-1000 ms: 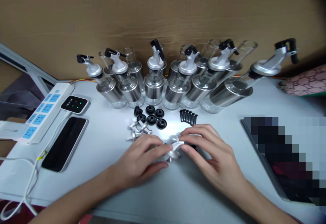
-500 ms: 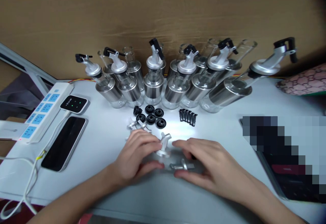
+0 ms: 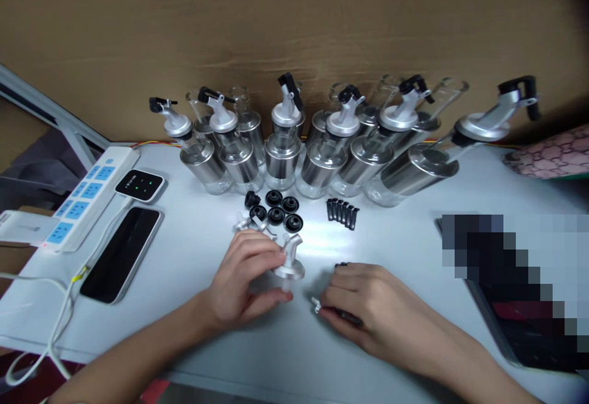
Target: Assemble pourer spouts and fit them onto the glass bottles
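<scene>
Now our left hand (image 3: 243, 278) holds the silver metal pourer spout with its round flared base (image 3: 289, 260) upright just above the white tabletop (image 3: 193, 251), fingers and thumb closed around its base, whereas half a second ago the same spout sat a little lower and closer to our right hand. Our right hand (image 3: 363, 303) has drawn back toward us and curled down onto the table, its fingers closed over a small silver metal part (image 3: 316, 304) of which only a shiny tip shows at the fingertips; earlier that part lay plainly visible under an opener hand. A few loose silver spout pieces (image 3: 246, 223) lie just beyond our left hand, touching one another. Behind them sits a cluster of black round rubber gaskets (image 3: 276, 208), matte and ridged, and to their right a tight row of short black plastic plugs (image 3: 343, 211). Along the brown cardboard wall (image 3: 294, 24) stand glass bottles with brushed steel sleeves and silver pourer caps with black flip lids (image 3: 283, 152), smooth and reflective. At the left lie a white power strip with blue sockets (image 3: 78, 198), a small black device with green lights (image 3: 140, 184) and a glossy black phone (image 3: 122, 252).
</scene>
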Demonstrator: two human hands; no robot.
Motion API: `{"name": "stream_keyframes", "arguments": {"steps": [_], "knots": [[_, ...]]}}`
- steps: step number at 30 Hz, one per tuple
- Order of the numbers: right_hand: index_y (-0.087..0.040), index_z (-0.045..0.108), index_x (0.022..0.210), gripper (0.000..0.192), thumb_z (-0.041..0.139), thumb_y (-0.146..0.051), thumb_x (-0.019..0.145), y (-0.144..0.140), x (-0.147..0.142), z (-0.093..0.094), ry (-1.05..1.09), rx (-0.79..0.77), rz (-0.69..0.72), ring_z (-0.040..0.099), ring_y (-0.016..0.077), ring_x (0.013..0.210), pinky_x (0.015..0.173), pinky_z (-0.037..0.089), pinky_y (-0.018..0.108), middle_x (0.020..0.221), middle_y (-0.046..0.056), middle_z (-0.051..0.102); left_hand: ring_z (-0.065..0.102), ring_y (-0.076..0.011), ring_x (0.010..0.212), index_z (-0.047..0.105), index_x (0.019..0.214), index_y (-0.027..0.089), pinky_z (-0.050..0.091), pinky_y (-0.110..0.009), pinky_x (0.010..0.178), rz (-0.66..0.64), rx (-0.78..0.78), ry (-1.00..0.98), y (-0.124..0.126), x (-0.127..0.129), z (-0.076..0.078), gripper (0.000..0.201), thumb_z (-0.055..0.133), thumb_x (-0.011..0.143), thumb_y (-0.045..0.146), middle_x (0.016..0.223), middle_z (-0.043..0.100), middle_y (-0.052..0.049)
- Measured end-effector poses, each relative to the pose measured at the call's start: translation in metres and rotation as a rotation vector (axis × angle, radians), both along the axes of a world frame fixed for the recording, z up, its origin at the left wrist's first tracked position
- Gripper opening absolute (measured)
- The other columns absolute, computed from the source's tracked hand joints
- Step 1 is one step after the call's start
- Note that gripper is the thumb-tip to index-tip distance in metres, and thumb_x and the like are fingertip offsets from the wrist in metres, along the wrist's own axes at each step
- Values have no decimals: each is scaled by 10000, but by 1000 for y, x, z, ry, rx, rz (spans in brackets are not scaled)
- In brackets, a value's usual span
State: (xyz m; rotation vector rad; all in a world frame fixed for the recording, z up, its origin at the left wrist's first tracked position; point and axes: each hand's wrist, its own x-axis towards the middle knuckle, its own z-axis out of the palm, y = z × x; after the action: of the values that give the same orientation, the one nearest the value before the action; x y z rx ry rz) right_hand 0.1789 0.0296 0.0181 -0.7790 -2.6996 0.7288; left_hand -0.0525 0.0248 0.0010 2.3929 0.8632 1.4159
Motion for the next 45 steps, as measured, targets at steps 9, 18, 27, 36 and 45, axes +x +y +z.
{"name": "stream_keyframes", "arguments": {"steps": [9,18,27,36,45], "knots": [[-156,643,1002,212,435,-189,972,0,-4,-1,87,127,-57,593,169,705,626,442,288,817,51,646,547,-180,890,482,1249,186,518,-332,788,52,-9,-5,-2,-2,4,324,532,950,300,979,559,-60],[-174,625,747,290,472,-307,955,-5,-2,1,105,4,-32,564,146,522,511,419,280,595,4,606,540,-184,911,482,1239,158,508,-338,814,14,-18,-8,-2,-3,1,327,533,949,301,990,549,-71],[-154,692,933,159,559,-226,883,-4,-7,4,200,-66,6,587,198,770,687,491,338,819,67,663,584,-183,939,490,1234,137,520,-333,838,-2,-26,-4,-2,-2,-1,343,558,937,293,1016,592,-90],[-198,651,1150,308,568,-180,853,-15,-12,10,218,-347,93,625,194,873,783,523,315,952,56,702,674,-188,806,465,1272,150,585,-260,653,-114,-110,72,-12,2,4,380,504,956,358,958,666,-125],[-224,577,1283,423,640,-214,864,-16,-14,8,177,-445,-15,559,212,1203,1015,490,340,1221,86,628,653,-189,952,458,1290,121,583,-248,777,-110,-105,57,-11,3,-3,366,488,970,296,1048,632,-139]]}}
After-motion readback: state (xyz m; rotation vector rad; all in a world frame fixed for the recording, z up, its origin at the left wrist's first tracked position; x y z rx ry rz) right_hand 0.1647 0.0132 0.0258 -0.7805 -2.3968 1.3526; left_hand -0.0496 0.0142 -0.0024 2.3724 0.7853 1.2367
